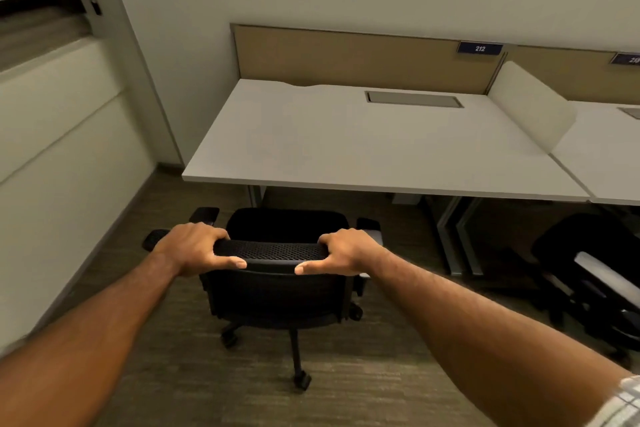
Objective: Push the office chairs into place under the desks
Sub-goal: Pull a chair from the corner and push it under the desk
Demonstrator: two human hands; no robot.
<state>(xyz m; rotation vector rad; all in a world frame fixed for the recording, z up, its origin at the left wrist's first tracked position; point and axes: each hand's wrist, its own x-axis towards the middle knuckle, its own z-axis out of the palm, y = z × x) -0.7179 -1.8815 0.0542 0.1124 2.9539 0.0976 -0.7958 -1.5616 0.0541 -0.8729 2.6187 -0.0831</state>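
The black mesh-backed office chair (pixel 277 291) stands on the grey-brown carpeted floor (pixel 173 374), facing the front edge of the white surface (pixel 346 139) near its front left corner. The seat is close to that edge and the backrest is well out from under it. The left hand (pixel 197 248) grips the top rail of the backrest at its left end, fingers curled over the top and thumb along the near side. The right hand (pixel 346 251) grips the right end the same way. A grey rectangular cable hatch (pixel 414 99) sits near the back edge, below a tan partition panel (pixel 346 55) bearing a blue plate marked 212 (pixel 479 48). A second black office chair (pixel 588 270) stands to the right, partly under the adjoining white surface (pixel 606 163).
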